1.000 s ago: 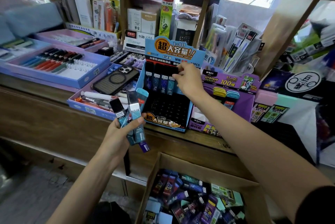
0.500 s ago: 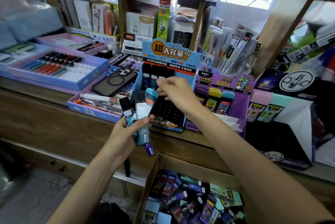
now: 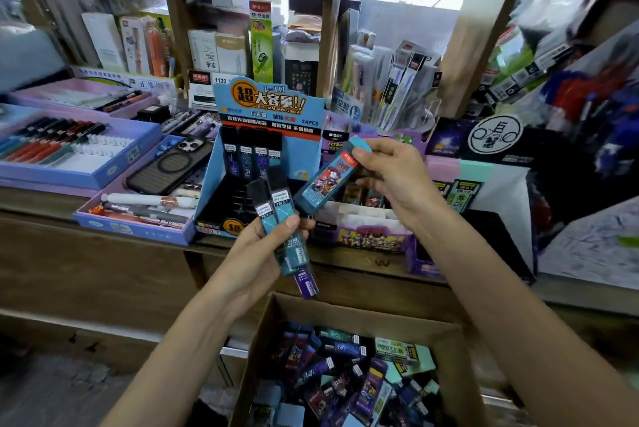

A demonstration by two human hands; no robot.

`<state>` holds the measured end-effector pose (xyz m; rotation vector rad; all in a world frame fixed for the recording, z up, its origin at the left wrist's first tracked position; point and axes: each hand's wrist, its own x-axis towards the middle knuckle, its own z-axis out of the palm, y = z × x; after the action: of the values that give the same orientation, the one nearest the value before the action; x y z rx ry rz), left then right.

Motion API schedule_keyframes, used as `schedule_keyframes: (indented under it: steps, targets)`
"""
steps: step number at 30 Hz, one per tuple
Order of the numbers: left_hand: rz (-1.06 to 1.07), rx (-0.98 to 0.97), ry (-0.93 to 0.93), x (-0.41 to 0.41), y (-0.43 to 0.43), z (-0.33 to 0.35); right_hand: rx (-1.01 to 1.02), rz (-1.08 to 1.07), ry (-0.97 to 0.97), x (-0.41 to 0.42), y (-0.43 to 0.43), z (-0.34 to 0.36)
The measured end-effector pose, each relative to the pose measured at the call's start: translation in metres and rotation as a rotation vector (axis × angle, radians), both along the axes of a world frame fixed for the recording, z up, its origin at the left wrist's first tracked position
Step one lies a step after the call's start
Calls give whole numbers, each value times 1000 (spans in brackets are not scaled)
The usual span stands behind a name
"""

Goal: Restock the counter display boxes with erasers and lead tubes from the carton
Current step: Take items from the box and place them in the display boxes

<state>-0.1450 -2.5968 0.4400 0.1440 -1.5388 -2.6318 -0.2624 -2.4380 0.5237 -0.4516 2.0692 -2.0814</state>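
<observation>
My left hand (image 3: pixel 257 253) grips a bunch of lead tubes (image 3: pixel 280 219), black-topped with teal and purple bodies, in front of the blue display box (image 3: pixel 269 108). That box holds several tubes in its top row. My right hand (image 3: pixel 394 177) holds a teal eraser (image 3: pixel 328 179) with a cartoon sleeve, tilted, above the purple display box (image 3: pixel 371 238). Below on the floor side stands the open brown carton (image 3: pixel 345 312), full of mixed tubes and erasers.
A phone (image 3: pixel 169 163) lies on a blue tray of pens (image 3: pixel 131 222) at the left of the wooden counter (image 3: pixel 86 253). A lilac marker tray (image 3: pixel 69 163) sits further left. Shelves of stationery stand behind; black and pastel boxes (image 3: pixel 484 177) crowd the right.
My right hand left the blue box's top row, came down to my left hand and took the teal eraser out of the bunch, and now holds it to the right.
</observation>
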Motion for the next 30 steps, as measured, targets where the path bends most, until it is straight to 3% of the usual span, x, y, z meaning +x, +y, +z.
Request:
schedule_keyframes:
  steps: [3,8,14,30]
  targets:
    - [-32,-18,20,-9,15,0,31,-76,100,-13,42,8]
    - [-46,-91,34,-19,32,0,259,-167,329,-29,80,7]
    - [-22,-112,10,-24,39,-3,346,-117,404,-39,65,-8]
    - [-60,-161,13,-24,41,-6,829,-69,932,-25,51,-29]
